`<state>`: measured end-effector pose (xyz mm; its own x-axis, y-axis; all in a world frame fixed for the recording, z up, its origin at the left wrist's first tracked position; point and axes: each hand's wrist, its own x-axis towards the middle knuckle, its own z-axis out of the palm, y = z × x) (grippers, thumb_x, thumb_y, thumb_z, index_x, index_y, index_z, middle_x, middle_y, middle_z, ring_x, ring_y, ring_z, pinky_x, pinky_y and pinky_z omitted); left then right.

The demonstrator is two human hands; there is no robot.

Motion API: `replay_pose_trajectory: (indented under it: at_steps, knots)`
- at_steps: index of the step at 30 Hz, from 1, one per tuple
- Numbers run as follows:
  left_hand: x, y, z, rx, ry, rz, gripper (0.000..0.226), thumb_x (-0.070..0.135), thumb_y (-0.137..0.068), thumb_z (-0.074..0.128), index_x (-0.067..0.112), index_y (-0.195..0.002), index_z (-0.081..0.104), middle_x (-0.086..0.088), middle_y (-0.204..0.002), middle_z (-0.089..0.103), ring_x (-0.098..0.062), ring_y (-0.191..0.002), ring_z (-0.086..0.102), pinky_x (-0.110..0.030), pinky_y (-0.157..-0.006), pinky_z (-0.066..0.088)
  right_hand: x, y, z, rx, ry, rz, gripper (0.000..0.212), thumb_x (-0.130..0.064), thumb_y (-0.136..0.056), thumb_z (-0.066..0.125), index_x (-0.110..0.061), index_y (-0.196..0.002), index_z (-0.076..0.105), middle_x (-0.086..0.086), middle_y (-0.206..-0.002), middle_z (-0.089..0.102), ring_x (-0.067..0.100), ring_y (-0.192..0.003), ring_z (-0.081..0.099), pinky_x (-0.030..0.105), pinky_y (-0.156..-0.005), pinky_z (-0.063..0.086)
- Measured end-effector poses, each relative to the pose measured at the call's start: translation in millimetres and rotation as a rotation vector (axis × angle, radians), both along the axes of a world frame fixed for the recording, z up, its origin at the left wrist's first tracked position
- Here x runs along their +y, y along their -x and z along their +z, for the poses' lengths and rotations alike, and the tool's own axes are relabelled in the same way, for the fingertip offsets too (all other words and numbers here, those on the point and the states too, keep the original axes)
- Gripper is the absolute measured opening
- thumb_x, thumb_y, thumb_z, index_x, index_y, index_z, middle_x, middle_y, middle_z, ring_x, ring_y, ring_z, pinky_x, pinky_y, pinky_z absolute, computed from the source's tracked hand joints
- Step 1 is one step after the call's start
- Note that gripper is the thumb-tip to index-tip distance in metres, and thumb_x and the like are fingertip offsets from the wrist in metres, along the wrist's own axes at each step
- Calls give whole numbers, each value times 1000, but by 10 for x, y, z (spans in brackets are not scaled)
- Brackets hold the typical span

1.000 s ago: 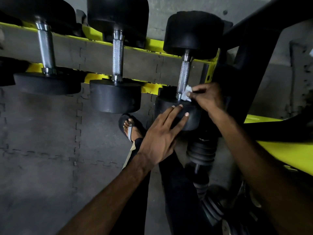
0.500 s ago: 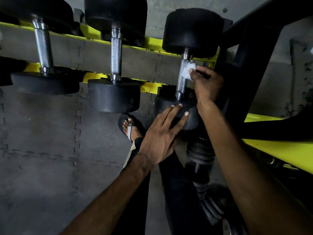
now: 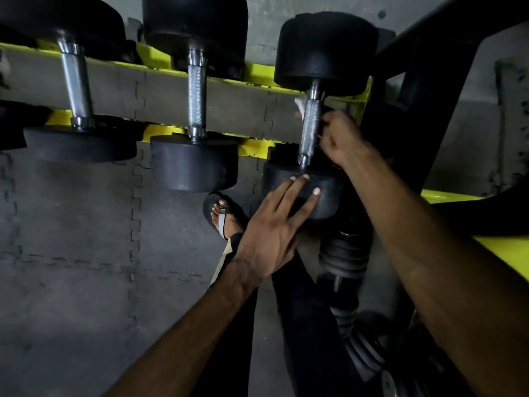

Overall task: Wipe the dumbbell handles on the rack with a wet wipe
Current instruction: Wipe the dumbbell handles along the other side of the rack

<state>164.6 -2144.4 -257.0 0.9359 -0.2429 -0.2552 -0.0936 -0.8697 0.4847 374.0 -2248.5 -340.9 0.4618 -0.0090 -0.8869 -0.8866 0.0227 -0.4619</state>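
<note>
Your right hand (image 3: pixel 340 136) has gone from the handle's (image 3: pixel 309 130) top to curl behind it, grip closed on the wipe (image 3: pixel 299 106), which peeks out upper left; so the back gets cleaned; your left hand (image 3: pixel 269 233) stays flat, fingers straight, on the dumbbell head (image 3: pixel 329 193); no writing is readable.

Dim, murky light; glints on chrome; deep shadow right; wide-angle bending at edges.

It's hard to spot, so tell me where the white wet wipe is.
Head view, right of centre: the white wet wipe shows left of the knurled steel handle of the rightmost black dumbbell, near its top, opposite the right hand.
</note>
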Motion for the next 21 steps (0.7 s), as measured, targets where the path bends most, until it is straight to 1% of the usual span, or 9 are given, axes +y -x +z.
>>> replay_pose_trajectory:
  at_steps: [2, 4, 6, 7, 10, 13, 16, 19, 21]
  knots:
    - [-3, -1, -5, 4, 6, 0, 99, 15, -71, 77, 16, -160, 32, -15, -166, 23, -32, -152, 22, -39, -123, 27, -89, 30, 14, 21, 30, 181, 39, -7, -78, 44, -4, -108, 69, 13, -102, 75, 26, -101, 70, 34, -80, 54]
    - [-4, 9, -7, 8, 14, 1, 99, 15, -72, 76, 17, -160, 31, -15, -166, 21, -32, -152, 22, -40, -123, 28, -161, 53, 23, -7, 145, 350, 33, -9, -75, 50, -9, -99, 72, 8, -96, 75, 22, -88, 71, 29, -68, 56]
    - [-4, 10, 6, 18, 14, 3, 100, 14, -71, 75, 17, -161, 30, -14, -166, 21, -32, -153, 21, -41, -122, 29, -169, 30, 46, -90, 237, 341, 15, -4, -83, 57, -13, -81, 69, 5, -80, 69, 16, -67, 64, 20, -54, 52]
    - [0, 11, 8, 20, 12, 2, 100, 14, -71, 75, 17, -161, 30, -14, -166, 21, -31, -153, 21, -41, -122, 29, -164, 8, 56, -144, 228, 277, 19, -2, -88, 58, -15, -77, 65, 3, -75, 65, 11, -61, 59, 17, -51, 49]
    - [7, 13, 11, 20, 7, -8, 101, 14, -71, 75, 17, -161, 29, -15, -167, 21, -31, -153, 20, -40, -123, 28, -155, -54, 87, -292, 137, 91, 18, -5, -92, 64, -18, -80, 64, -3, -75, 63, 3, -59, 54, 13, -54, 44]
    - [19, 4, 7, 22, 10, -12, 102, 14, -69, 74, 16, -161, 29, -16, -166, 21, -32, -153, 20, -40, -123, 26, -138, -40, 92, -356, 143, 51, 6, -13, -90, 71, -14, -85, 68, -2, -74, 65, 2, -54, 52, 13, -50, 42]
    - [8, 4, 20, 18, 7, -9, 98, 15, -72, 71, 16, -161, 30, -16, -166, 22, -32, -153, 21, -38, -124, 23, -161, 52, 134, -402, 187, 60, 11, -13, -86, 75, -13, -81, 66, -1, -70, 65, 2, -50, 54, 15, -49, 44]
    - [-6, 18, 12, 12, 14, 5, 96, 15, -73, 70, 16, -160, 31, -15, -166, 22, -32, -153, 22, -38, -123, 27, -276, 249, 207, -506, 335, 257, 18, -14, -77, 83, -19, -79, 65, -2, -74, 68, 3, -59, 61, 20, -59, 52]
    - [-10, 21, 1, 14, 17, 1, 96, 15, -73, 69, 16, -161, 30, -16, -167, 21, -32, -153, 21, -40, -123, 28, -373, 424, 258, -625, 387, 455, 17, -14, -74, 84, -18, -83, 71, 0, -79, 69, 1, -64, 60, 18, -63, 50]
